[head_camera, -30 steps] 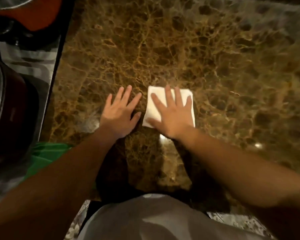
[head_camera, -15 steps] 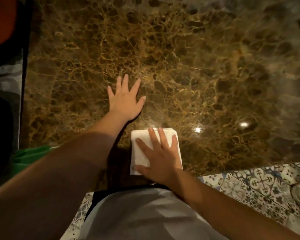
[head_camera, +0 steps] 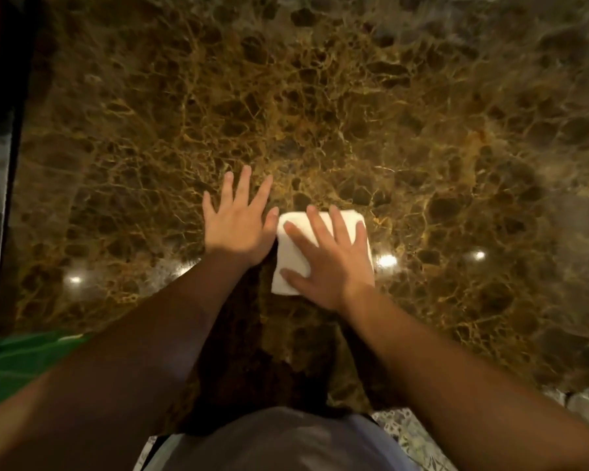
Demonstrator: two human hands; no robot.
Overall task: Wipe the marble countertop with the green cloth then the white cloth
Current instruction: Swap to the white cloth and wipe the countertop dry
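The brown, gold-veined marble countertop [head_camera: 320,113] fills most of the view. A folded white cloth [head_camera: 288,266] lies on it near the middle. My right hand [head_camera: 327,256] presses flat on top of the white cloth, fingers spread. My left hand [head_camera: 238,226] rests flat on the bare marble just left of the cloth, its thumb touching the cloth's edge, holding nothing. The green cloth [head_camera: 17,362] lies at the counter's near left corner, partly hidden by my left forearm.
The counter's left edge [head_camera: 11,198] drops to dark and red objects beyond it. Patterned floor tiles [head_camera: 575,399] show past the near edge at lower right. My torso in a grey shirt [head_camera: 279,440] stands against the near edge.
My right hand has slid the white cloth away from the near edge, back up beside my left hand. The left hand has stayed flat on the marble.
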